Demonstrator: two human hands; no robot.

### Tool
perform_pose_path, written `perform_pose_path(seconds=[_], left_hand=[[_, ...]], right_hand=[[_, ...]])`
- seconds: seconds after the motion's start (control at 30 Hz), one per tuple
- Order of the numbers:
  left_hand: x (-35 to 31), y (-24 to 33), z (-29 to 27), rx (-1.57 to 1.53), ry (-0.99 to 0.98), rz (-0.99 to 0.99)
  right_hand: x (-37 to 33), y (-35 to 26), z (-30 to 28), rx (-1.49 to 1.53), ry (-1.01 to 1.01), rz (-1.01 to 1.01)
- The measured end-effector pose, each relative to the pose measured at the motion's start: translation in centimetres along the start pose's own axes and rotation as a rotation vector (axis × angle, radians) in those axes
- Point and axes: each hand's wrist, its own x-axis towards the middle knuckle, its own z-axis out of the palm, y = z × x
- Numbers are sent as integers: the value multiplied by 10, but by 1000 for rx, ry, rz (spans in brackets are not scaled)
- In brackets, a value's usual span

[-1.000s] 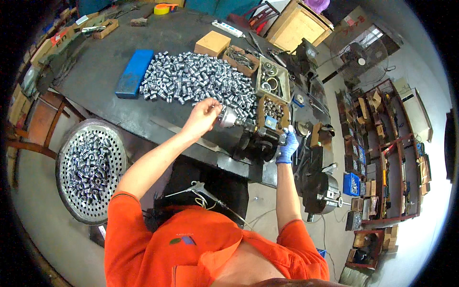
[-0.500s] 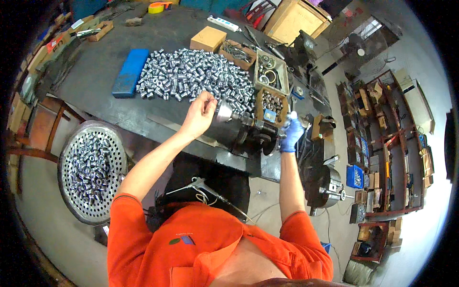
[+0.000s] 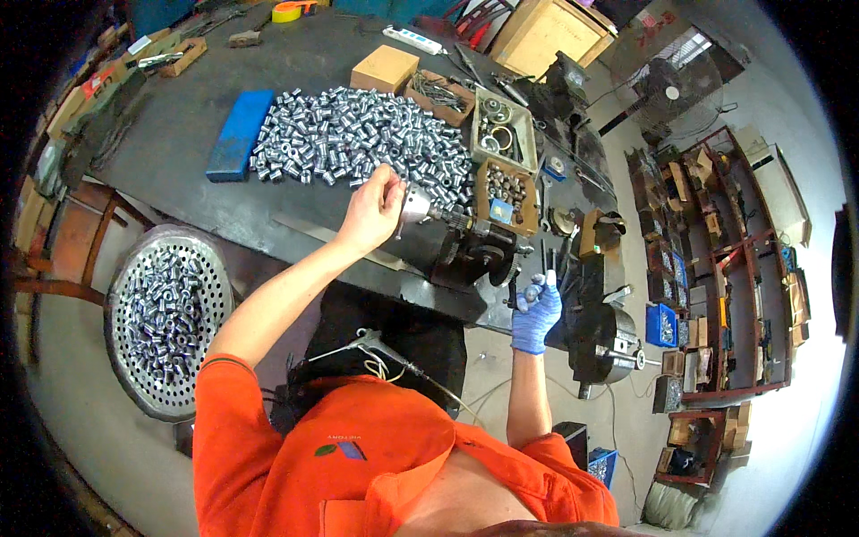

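My bare left hand (image 3: 374, 208) is closed, fingertips pinched together at the front of a silver chuck (image 3: 415, 206); whatever sits between them is too hidden to make out. The chuck belongs to a small dark hand-cranked machine (image 3: 474, 255) at the near edge of the bench. My right hand (image 3: 537, 315), in a blue glove, is wrapped around the crank handle (image 3: 536, 285) low on the machine's right side. Just beyond the left hand spreads a large pile of short silver metal sleeves (image 3: 358, 134).
A blue box (image 3: 242, 134) borders the pile on the left. Behind the machine sit an open box of small metal parts (image 3: 506, 192) and a tray of rings (image 3: 503, 125). A perforated round stool (image 3: 215, 268) at my left bears more sleeves. A second chuck (image 3: 613, 345) stands at right.
My right hand has swung down toward me and slightly left with the crank handle. The left hand stays at the chuck, almost unmoved.
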Motion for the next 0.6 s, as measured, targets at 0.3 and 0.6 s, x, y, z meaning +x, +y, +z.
perform_pose_path(seconds=[0.3, 0.6], left_hand=[[-1, -4, -1, 19, -16, -34], [5, 8, -12, -414, -184, -327]], right_hand=[[0, -35, 31, 68, -55, -90], [10, -40, 31, 37, -163, -63]])
